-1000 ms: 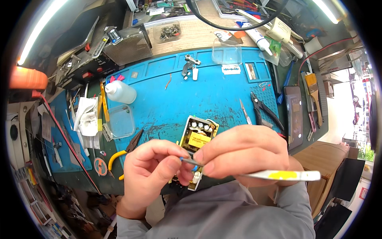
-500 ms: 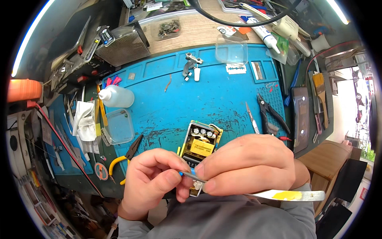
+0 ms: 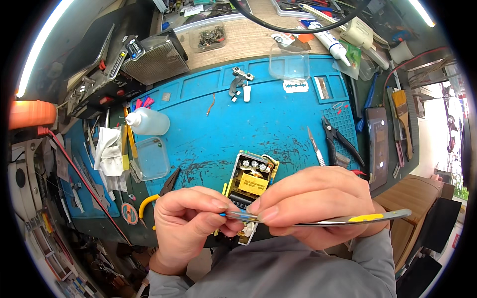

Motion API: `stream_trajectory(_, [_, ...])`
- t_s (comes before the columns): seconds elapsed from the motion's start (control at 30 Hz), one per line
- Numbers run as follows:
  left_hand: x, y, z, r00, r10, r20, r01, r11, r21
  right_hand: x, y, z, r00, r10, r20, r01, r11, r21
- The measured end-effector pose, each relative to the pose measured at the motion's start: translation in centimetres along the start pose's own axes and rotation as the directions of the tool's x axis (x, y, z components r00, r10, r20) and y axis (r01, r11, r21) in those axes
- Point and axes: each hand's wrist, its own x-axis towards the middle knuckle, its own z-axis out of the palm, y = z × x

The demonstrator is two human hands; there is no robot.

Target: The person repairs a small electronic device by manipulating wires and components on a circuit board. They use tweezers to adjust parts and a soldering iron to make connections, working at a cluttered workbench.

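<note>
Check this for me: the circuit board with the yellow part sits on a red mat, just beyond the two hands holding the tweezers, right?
Not quite. In the head view the mat is blue, not red. The rest holds: the circuit board with the yellow part sits on it just beyond the left hand and right hand holding the tweezers.

white squeeze bottle (image 3: 146,122), black cutters (image 3: 340,140), brush (image 3: 400,111) on blue mat (image 3: 278,124).

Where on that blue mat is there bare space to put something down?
The widest bare patch of the blue work mat lies mid-mat, between the white squeeze bottle, the small grey metal bracket and the black cutters. Nearer the person it is crowded: the yellow-topped circuit board and both hands, left hand and right hand, holding long metal tweezers.
</note>
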Motion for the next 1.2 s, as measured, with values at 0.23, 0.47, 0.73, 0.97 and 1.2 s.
stream_trajectory(0.23, [0.1,-0.1,0.0,1.0,0.004,0.028,-0.003,0.999,-0.051,0.1,0.2,0.1,1.0,-0.016,0.012,0.015,1.0,0.024])
stream_trajectory(0.47, [0.1,-0.4,-0.1,0.999,0.0,0.043,0.004,0.996,-0.086,-0.5,0.6,0.3,0.999,-0.035,0.001,0.035,0.998,0.043])
stream_trajectory(0.73, [0.0,0.1,1.2,0.996,-0.053,-0.066,0.056,0.998,0.032,-0.7,0.8,0.7,0.994,-0.095,-0.06,0.091,0.994,-0.064])
stream_trajectory(0.97, [-5.0,-2.2,-0.7,0.929,0.283,0.24,-0.262,0.042,0.964,-3.6,0.2,0.2,0.992,-0.118,-0.035,0.103,0.955,-0.278])
stream_trajectory(1.2, [-6.0,-5.6,-0.3,0.913,0.312,0.263,-0.221,-0.163,0.962,-5.7,0.9,1.1,1.0,0.005,-0.031,-0.016,0.936,-0.351])
